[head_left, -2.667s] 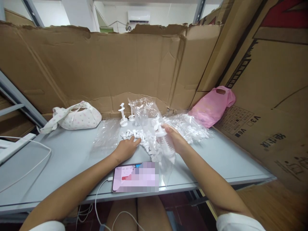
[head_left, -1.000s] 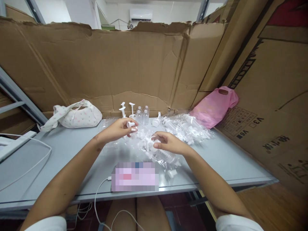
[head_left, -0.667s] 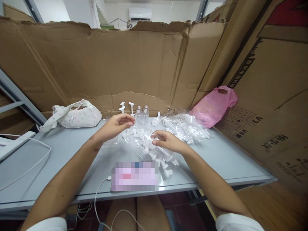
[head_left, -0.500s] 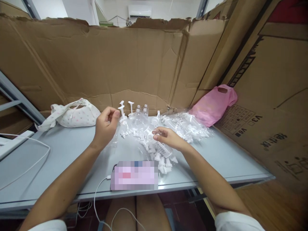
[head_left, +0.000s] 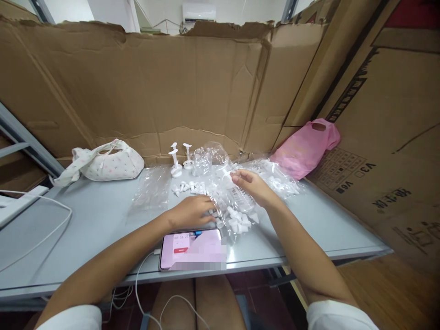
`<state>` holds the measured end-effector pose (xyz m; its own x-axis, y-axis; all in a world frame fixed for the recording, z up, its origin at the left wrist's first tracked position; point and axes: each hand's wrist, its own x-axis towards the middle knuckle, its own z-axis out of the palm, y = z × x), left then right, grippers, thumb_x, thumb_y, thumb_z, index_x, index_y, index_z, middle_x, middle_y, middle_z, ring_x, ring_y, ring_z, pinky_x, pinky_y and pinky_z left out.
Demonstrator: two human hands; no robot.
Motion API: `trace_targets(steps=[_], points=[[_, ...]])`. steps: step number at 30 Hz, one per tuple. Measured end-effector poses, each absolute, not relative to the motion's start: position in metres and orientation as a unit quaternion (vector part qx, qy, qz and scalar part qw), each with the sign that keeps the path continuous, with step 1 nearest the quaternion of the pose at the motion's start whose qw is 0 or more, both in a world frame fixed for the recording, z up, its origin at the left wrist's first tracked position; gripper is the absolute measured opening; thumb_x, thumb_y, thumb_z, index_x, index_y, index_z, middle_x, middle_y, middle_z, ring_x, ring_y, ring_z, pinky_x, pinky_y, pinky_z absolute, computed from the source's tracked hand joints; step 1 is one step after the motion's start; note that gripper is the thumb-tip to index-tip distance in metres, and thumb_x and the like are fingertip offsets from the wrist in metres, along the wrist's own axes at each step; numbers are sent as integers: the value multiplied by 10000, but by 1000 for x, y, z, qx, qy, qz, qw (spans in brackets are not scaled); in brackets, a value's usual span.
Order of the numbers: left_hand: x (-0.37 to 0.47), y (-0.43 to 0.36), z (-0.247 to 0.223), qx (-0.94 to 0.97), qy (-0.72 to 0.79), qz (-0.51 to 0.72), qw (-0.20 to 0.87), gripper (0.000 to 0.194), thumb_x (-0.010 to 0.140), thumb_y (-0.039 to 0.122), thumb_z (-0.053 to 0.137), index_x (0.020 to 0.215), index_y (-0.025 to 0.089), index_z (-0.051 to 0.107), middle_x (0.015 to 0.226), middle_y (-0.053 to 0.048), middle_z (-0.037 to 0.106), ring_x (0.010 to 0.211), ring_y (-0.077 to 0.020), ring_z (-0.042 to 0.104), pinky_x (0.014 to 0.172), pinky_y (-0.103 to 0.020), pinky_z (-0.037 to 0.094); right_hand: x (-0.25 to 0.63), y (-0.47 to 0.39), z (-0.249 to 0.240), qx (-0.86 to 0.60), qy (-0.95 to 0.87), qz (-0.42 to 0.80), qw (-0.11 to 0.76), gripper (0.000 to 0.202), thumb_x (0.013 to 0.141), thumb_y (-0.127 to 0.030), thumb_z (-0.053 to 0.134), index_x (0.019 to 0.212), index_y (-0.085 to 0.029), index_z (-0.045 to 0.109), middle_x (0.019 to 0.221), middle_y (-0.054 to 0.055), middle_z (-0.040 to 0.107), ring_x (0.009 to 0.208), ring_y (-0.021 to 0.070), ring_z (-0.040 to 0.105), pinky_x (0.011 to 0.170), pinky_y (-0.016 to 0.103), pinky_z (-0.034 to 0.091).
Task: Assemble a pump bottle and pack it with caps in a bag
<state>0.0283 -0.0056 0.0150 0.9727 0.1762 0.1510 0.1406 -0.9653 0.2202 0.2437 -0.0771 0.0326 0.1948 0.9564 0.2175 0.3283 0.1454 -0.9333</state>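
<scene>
My right hand pinches a crinkled clear plastic bag over the middle of the pile; a white part shows by its fingertips. My left hand reaches low across the table, thumb and fingers apart at the edge of the small white plastic pieces. Whether its fingertips touch a piece is hard to tell. More small white pieces lie behind that hand. Two white pump-shaped parts stand on round bases at the back.
A phone with a white cable lies at the front edge. A flat clear bag is on the left, near a white spotted cloth bag. Bagged white parts and a pink bag lie right. Cardboard walls the back.
My left hand has come down and right, from the back parts to the white pieces. My right hand has shifted slightly up and right, and the clear bag now spreads upward.
</scene>
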Motion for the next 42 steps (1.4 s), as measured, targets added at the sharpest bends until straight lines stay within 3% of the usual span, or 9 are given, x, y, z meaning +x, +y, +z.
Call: trace_targets(steps=[8, 17, 21, 24, 30, 37, 39, 42], points=[[55, -22, 17, 998, 30, 45, 42, 188, 877, 349, 512, 918, 205, 626, 892, -52, 660, 838, -208, 635, 619, -284, 450, 256, -76, 36, -576, -534, 296, 544, 460, 695, -646, 620, 746, -201, 516, 721, -13, 500, 626, 122, 433, 581, 255, 342], [68, -29, 14, 999, -2, 46, 10, 177, 827, 104, 479, 729, 189, 599, 711, -24, 631, 602, -153, 570, 496, -257, 363, 256, -77, 35, -574, -543, 287, 542, 439, 714, -628, 610, 765, -201, 522, 777, 1, 541, 666, 133, 464, 611, 252, 364], [65, -25, 10, 1000, -7, 28, 2, 191, 783, 39, 497, 675, 174, 580, 700, -26, 629, 580, -142, 563, 493, -249, 358, 256, -76, 35, -576, -545, 287, 538, 435, 711, -631, 604, 768, -207, 525, 792, 8, 550, 696, 147, 484, 638, 257, 380], [56, -21, 12, 999, 6, 30, 16, 147, 812, 83, 538, 709, 167, 600, 744, -34, 638, 638, -155, 595, 539, -248, 403, 255, -77, 36, -582, -543, 283, 534, 448, 695, -639, 616, 780, -206, 536, 814, 14, 555, 722, 154, 492, 660, 263, 389], [18, -10, 43, 969, 95, 161, 159, 155, 915, 230, 505, 1000, 194, 630, 916, -31, 671, 839, -144, 625, 758, -269, 478, 254, -79, 37, -589, -557, 277, 516, 430, 716, -614, 623, 784, -197, 542, 789, 10, 550, 716, 155, 504, 666, 274, 400], [-5, 7, 83, 834, 241, 445, 219, 232, 877, 318, 548, 1028, 172, 647, 950, -55, 660, 677, -113, 619, 661, -254, 524, 250, -79, 34, -571, -600, 303, 472, 376, 732, -553, 641, 826, -192, 599, 947, 57, 622, 853, 201, 572, 716, 306, 454], [-4, 14, 87, 815, 269, 466, 216, 241, 870, 315, 548, 1033, 172, 653, 953, -57, 664, 689, -124, 628, 661, -261, 531, 246, -80, 34, -562, -614, 313, 457, 375, 719, -539, 658, 849, -190, 615, 967, 62, 624, 839, 200, 579, 676, 301, 468], [-3, 23, 91, 847, 295, 399, 193, 236, 866, 326, 547, 1019, 203, 676, 956, -52, 689, 781, -163, 635, 696, -289, 520, 241, -82, 35, -552, -636, 318, 436, 384, 684, -517, 699, 875, -190, 637, 872, 47, 624, 783, 190, 584, 616, 287, 472]])
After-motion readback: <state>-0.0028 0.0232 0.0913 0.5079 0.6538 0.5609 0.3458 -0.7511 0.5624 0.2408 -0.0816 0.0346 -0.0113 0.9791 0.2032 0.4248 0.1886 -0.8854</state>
